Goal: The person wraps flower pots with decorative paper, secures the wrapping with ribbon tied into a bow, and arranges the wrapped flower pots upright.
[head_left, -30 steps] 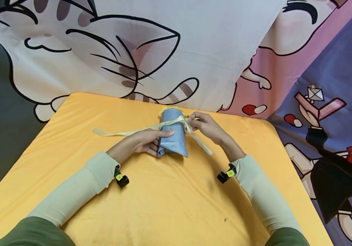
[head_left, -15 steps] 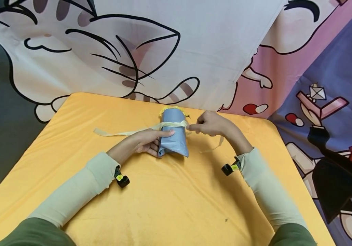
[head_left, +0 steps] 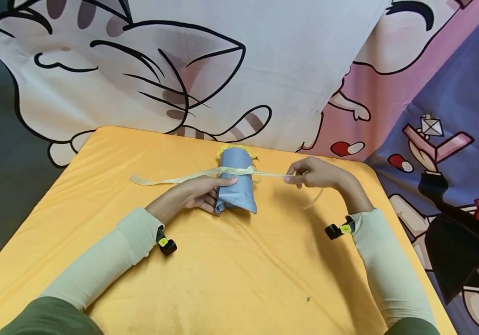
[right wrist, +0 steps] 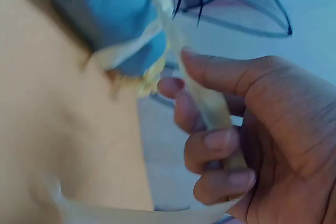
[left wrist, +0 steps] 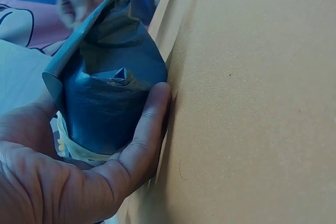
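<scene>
A bouquet wrapped in blue paper lies on the yellow-covered table, its yellow flowers peeking out at the far end. My left hand grips the wrap from the left, thumb on top and fingers beneath. Around the wrap runs a pale yellow ribbon. One ribbon tail stretches left past my left hand; the other is drawn taut to the right, where my right hand pinches it. In the right wrist view, the ribbon passes through the curled fingers. The left wrist view shows the open, folded paper end.
The yellow tablecloth spreads in front of the arms. Behind the table hangs a cartoon cat backdrop, with a blue and pink printed cloth to the right. Wrist cameras sit at both cuffs.
My right hand has moved right, away from the bouquet, pulling the ribbon tail straight. The ribbon now lies flatter across the wrap. My left hand has stayed in place.
</scene>
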`<state>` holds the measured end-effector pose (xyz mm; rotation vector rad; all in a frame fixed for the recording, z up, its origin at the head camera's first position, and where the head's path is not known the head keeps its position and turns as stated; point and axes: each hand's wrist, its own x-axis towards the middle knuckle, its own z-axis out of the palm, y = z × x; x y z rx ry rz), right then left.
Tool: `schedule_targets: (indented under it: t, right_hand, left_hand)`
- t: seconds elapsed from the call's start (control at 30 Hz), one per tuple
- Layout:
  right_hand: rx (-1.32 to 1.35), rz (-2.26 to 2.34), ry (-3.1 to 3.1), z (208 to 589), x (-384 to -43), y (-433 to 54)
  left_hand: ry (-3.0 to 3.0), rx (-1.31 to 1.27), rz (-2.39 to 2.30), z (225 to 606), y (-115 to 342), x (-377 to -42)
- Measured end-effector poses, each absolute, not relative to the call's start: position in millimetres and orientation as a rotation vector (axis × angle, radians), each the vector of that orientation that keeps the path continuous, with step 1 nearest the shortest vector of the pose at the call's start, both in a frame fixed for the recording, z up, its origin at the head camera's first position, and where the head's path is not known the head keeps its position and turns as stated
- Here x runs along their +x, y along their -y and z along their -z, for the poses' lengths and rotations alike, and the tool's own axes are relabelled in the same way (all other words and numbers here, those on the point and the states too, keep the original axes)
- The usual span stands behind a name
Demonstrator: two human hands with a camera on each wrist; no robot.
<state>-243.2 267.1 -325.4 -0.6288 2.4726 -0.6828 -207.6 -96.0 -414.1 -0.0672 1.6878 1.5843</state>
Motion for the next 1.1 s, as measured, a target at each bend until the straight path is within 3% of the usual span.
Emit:
schedule_targets:
  t: [0.3,0.53,0.73,1.1]
  right_hand:
    - [-0.487,0.541,-2.492,363.9,-244.6,-300.7]
    - [-0.341,0.942,-2.583,371.5,-214.5,-240.2]
    - [-0.113,0.986,-2.581,370.7,-186.7,-184.0]
    - [-0.018,1.293,-2.161,390.2,-191.8,-158.5]
  left_hand:
    - [-1.692,-0.073,-1.584,414.7,96.2,-208.0]
    - [-1.679,-0.061,-1.581,414.9,95.5,-208.2]
    - [-1.680,-0.062,-1.590,413.1,93.3,-208.5]
    - [-1.684,-0.041,-1.585,414.2,96.0,-208.2]
